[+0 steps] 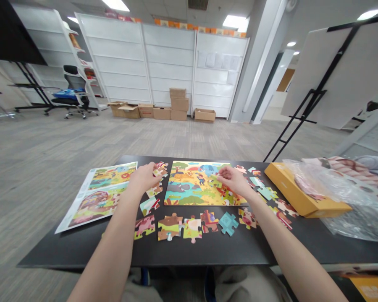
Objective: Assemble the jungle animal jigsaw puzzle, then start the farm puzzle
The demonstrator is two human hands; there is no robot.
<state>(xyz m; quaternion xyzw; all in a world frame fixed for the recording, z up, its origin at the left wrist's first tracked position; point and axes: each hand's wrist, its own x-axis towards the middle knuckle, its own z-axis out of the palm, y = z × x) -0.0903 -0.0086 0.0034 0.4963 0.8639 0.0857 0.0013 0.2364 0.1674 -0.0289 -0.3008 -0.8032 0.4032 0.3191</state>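
Over the right part of the jungle-picture puzzle board, my right hand has its fingers pinched on a small green-yellow puzzle piece. My left hand is left of the board, with thumb and fingers closed around the edge of a puzzle piece among other loose ones. Along the board's near side lies a row of loose pieces, among them a brown piece, a teal piece and a pink piece.
A printed picture sheet lies at the left of the black table. More pieces are scattered right of the board. Farther right are a yellow box and clear plastic wrapping. An easel stand rises behind.
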